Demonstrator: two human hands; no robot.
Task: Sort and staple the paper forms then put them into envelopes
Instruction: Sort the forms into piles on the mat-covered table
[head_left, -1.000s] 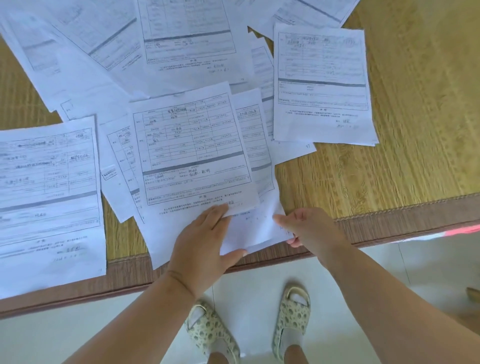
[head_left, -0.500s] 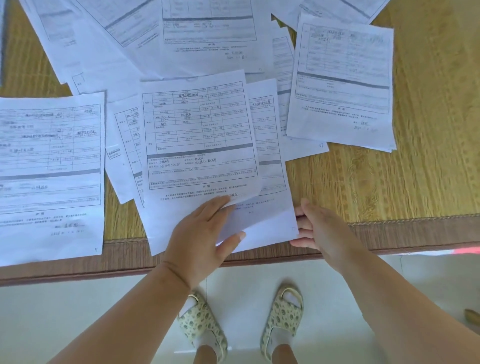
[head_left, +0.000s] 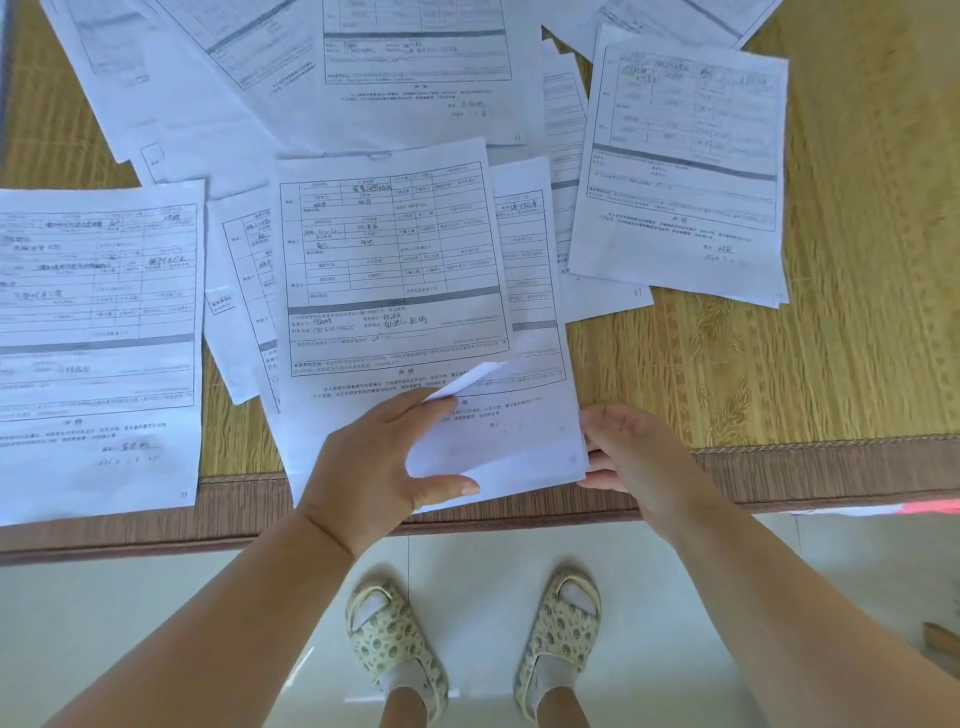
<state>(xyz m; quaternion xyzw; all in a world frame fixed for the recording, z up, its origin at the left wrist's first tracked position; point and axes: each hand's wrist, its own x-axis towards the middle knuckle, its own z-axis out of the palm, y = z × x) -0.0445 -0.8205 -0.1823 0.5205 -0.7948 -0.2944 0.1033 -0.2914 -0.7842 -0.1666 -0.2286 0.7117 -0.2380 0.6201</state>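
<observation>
Left hand (head_left: 382, 457) now lifts top form (head_left: 389, 270) corner higher, fingers pinching it; right hand (head_left: 631, 452) stays at lower form (head_left: 530, 447) edge, grip unclear.

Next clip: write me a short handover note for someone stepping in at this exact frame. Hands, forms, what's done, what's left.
Left hand: fingers lifting the bottom right corner of the top form in the centre pile; the corner is curled up.
Right hand: fingers at the right edge of the sheet underneath, which overhangs the table edge.
Other forms: one at left, one at right, more overlapping at the back.
Done: forms are spread out; no stapler or envelopes in view.
Left: sort, staple, put into envelopes.
</observation>
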